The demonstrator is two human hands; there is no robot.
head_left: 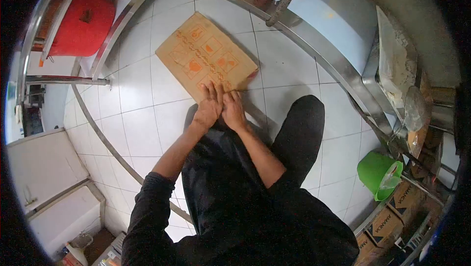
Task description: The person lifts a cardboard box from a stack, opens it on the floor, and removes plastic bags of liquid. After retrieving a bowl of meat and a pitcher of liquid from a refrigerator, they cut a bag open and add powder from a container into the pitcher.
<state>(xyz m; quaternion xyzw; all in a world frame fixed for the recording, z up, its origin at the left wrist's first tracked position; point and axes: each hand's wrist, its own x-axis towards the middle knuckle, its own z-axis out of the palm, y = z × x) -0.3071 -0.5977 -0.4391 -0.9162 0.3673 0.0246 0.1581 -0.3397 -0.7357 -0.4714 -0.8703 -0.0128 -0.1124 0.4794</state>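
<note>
A brown cardboard box [211,50] printed with orange fruit pictures lies on the tiled floor in front of my knees. My left hand [210,106] rests on its near end, fingers stretched out and a little apart over the printed top. Right beside it, my right hand [233,110] touches the box's near edge, its fingers extended but slightly bent. The two hands nearly meet at the thumbs. Whatever lies under the palms is hidden.
A metal-framed table [314,38] curves along the back and right. On the left shelf is a red container [86,23]. A green bucket [378,175] stands at the right, near cardboard cartons [385,226]. A hose [105,141] crosses the white tiles at left.
</note>
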